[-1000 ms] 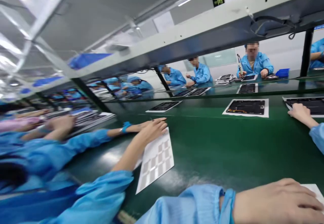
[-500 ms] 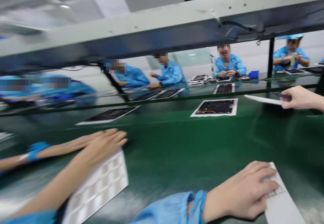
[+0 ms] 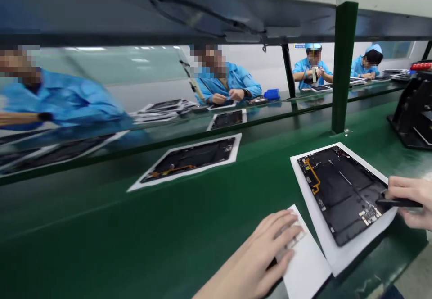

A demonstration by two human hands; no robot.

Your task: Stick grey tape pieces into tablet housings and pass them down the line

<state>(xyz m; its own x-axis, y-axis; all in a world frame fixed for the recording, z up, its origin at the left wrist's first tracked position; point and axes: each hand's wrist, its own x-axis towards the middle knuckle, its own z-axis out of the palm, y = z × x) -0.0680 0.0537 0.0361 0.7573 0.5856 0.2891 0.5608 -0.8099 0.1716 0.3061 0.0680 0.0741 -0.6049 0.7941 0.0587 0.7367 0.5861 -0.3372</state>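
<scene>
1. A black, opened tablet housing [image 3: 340, 191] lies flat at an angle on a white paper sheet [image 3: 334, 260], toward the right of a green bench mat [image 3: 135, 231]. A thin orange flex cable [image 3: 313, 177] runs near its upper-left edge, and a small pale circuit board [image 3: 369, 215] sits near its lower edge.
2. The housing looks light, thin and fairly stiff, but the bare cable and board seem fragile and the smooth black panels could prove slippery. Its outer edges look like the safest place to take hold.
3. The right hand [image 3: 405, 200] is curled closed around a slim black hand tool [image 3: 398, 203], which lies just over the housing's right corner.
4. The left hand [image 3: 256, 256] lies open with its fingers spread, pressing on a white card [image 3: 305, 267] just beside the sheet, apart from the housing.
5. No brand or readable writing shows; any markings on the card and board are too small to make out.
6. A second black tablet housing [image 3: 189, 159] lies on its own white sheet [image 3: 232, 150] nearby. Beyond a dark green steel upright [image 3: 344, 65], co-workers in blue smocks [image 3: 229, 80] sit along the far side, and a black rack [image 3: 411, 105] stands at the right.
</scene>
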